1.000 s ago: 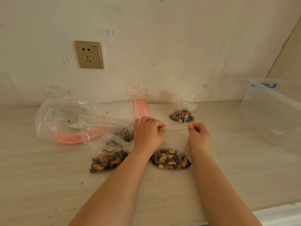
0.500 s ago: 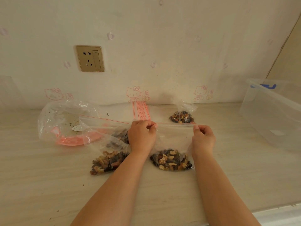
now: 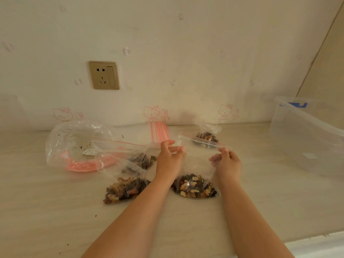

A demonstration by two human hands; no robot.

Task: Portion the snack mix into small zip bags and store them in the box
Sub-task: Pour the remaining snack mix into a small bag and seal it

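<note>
Both hands are working the top of one small zip bag (image 3: 197,164): my left hand (image 3: 170,158) is pinching its left upper corner, and my right hand (image 3: 228,163) is pinching the zip strip at the right end. I am holding the bag upright, its load of snack mix (image 3: 194,186) resting on the counter (image 3: 55,211) between my wrists. Just left, another filled bag (image 3: 124,189) is lying flat. Behind my right hand a third filled bag (image 3: 207,137) is sitting near the wall. Empty zip bags (image 3: 160,133) are lying behind my left hand. Far left, the big clear bag (image 3: 78,146) is slumping. The clear box (image 3: 309,135) is standing at the right, well apart.
</note>
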